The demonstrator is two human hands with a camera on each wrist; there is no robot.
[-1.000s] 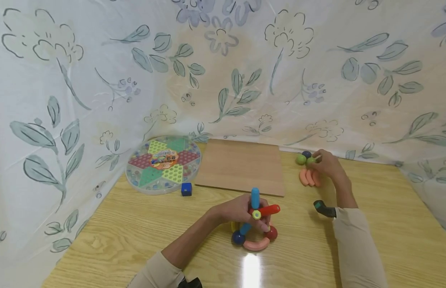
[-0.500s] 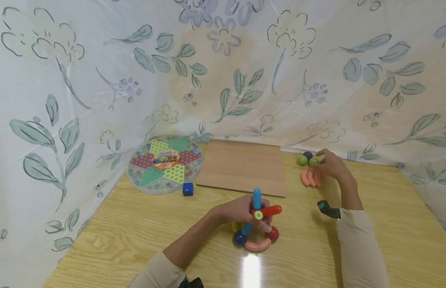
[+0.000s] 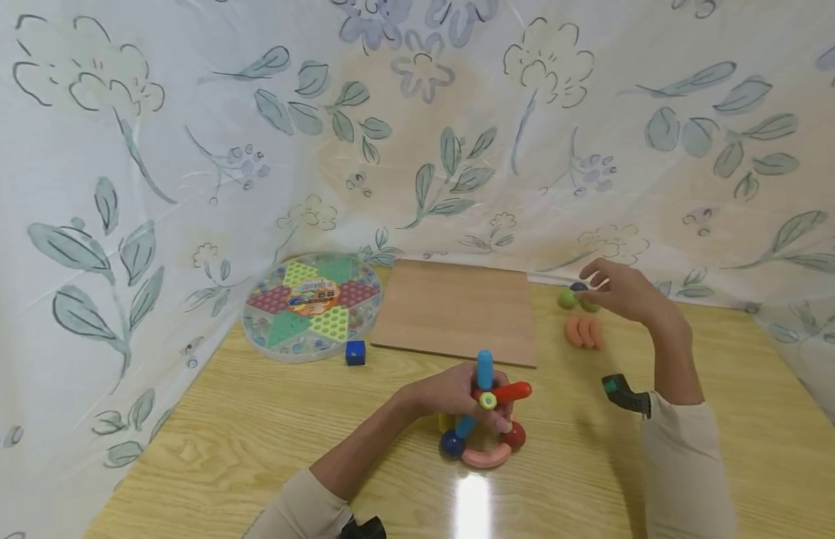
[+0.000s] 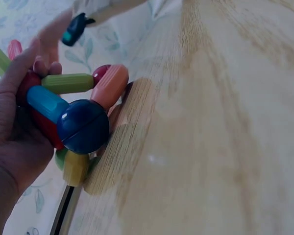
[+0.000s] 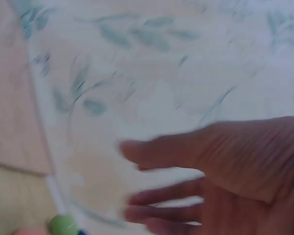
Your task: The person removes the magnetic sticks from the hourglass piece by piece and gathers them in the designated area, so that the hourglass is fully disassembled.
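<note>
My left hand (image 3: 451, 391) grips the upper part of a magnetic stick-and-ball model on the table. A blue stick (image 3: 485, 368) points up from it and a red stick (image 3: 513, 392) points right. At its base, a curved pink stick (image 3: 487, 457) joins a dark blue ball (image 3: 453, 444) to a red ball (image 3: 515, 435). In the left wrist view a green stick (image 4: 68, 83) also shows. My right hand (image 3: 626, 290) is raised with fingers apart, holding nothing, near two green balls (image 3: 568, 299) and another dark blue ball (image 3: 578, 287); it partly covers them.
Three curved orange sticks (image 3: 584, 332) lie in front of those balls. A wooden board (image 3: 458, 311) lies at the back middle. Left of it are a round Chinese checkers board (image 3: 283, 329) and a small blue cube (image 3: 355, 352). A flowered cloth (image 3: 417, 150) hangs behind.
My right hand has lifted off the green ball at the back right, its fingers spreading, and the ball stays there. My left hand keeps its grip on the model.
</note>
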